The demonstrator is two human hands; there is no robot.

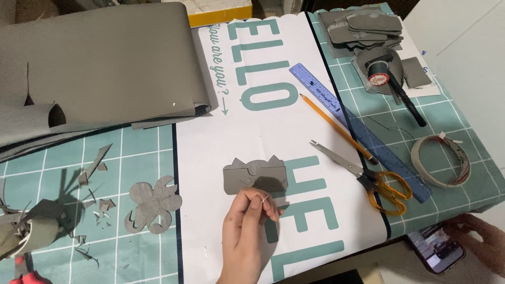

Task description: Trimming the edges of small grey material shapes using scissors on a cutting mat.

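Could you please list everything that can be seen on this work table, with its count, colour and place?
Cut piece: one, grey, centre, on the white sheet.
White sheet: one, teal lettering, table middle.
Scissors: one pair, orange handles, right of the piece.
Pencil: one, orange, beside the ruler.
Ruler: one, blue, running diagonally at right.
Tape roll: one, pale, far right.
Thread spool: one, dark, top right.
Stacked pieces: several, grey, top right.
Rolled sheet: one, grey, top left.
Flower-like cutout: one, grey, left on the teal mat.
Scraps: several, grey, left.
Phone: one, bottom right.
Left hand: grip pinching the cut piece's lower edge.
Right hand: on the phone.
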